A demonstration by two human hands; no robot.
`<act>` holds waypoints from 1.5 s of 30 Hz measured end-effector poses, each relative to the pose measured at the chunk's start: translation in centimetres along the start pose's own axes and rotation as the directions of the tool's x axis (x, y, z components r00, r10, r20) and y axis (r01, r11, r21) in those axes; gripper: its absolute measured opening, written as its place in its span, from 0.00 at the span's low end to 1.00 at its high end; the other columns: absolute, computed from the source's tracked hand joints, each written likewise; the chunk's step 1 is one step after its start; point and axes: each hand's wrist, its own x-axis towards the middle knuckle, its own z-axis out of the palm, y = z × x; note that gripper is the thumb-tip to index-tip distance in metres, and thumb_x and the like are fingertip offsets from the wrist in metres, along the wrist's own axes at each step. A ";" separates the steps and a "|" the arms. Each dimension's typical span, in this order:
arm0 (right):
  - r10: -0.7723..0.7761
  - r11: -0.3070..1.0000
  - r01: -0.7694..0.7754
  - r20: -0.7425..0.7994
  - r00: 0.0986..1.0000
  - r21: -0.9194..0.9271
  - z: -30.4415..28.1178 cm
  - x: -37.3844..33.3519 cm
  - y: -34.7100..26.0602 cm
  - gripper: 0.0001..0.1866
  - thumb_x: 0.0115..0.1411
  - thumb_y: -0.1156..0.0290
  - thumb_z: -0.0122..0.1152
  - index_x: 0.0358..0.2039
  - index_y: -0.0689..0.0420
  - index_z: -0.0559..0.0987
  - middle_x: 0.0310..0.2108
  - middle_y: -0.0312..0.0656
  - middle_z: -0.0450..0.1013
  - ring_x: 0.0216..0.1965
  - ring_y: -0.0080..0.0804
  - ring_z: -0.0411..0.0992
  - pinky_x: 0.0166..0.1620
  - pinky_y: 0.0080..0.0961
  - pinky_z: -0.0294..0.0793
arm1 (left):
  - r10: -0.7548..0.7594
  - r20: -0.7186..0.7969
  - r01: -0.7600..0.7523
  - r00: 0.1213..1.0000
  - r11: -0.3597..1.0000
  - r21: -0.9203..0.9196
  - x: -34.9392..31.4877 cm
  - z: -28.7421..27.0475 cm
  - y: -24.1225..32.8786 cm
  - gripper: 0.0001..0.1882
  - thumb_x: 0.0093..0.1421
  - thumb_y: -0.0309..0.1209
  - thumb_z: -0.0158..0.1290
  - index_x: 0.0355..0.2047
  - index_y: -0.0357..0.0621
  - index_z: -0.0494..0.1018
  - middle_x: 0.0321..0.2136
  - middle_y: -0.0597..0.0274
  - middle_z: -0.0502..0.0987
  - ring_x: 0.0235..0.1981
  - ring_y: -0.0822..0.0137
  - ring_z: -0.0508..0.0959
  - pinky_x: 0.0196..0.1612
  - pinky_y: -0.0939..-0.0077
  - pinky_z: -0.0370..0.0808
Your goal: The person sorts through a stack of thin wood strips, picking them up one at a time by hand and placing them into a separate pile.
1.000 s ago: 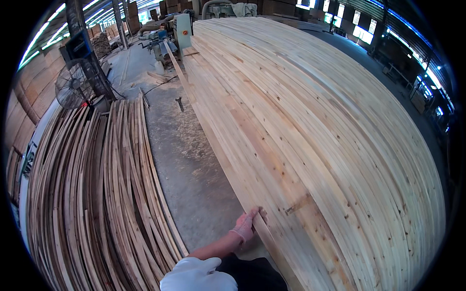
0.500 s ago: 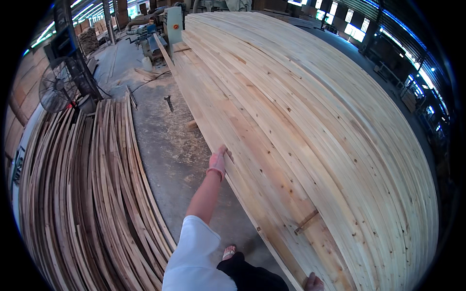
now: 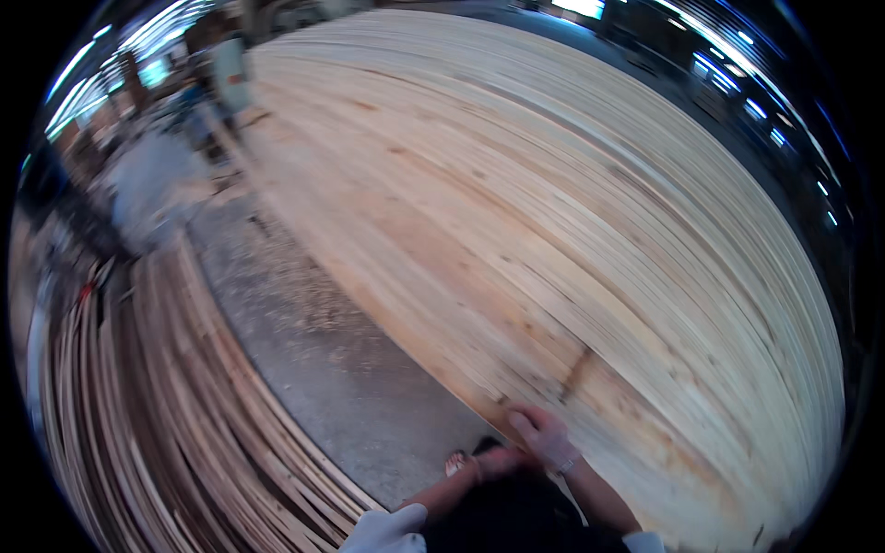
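By the wooden plank (image 3: 468,387), we are holding right hand (image 3: 548,437) near left hand (image 3: 503,459), grips unclear; wider spacing may steady better.

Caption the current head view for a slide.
Left hand and right hand near pale boards, narrow wooden strips to the left.

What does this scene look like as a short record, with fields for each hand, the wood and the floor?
Pale boards: broad spread, ahead and to the right
Left hand: low, near the boards' left edge; grip too blurred to tell
Right hand: at that same edge; grip unclear
Wooden strips: long, narrow, on the left
Floor: grey, between boards and strips, with sawdust scattered on it
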 end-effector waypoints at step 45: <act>0.286 0.372 -0.734 -0.682 0.673 -0.568 -33.0 -20.2 18.3 0.33 0.43 0.41 0.66 0.42 0.51 0.75 0.42 0.38 0.72 0.50 0.39 0.69 0.53 0.41 0.66 | 0.104 -0.257 -0.228 0.961 0.824 -0.519 16.1 10.5 14.7 0.32 0.60 0.57 0.47 0.52 0.43 0.68 0.49 0.59 0.72 0.50 0.58 0.73 0.55 0.56 0.70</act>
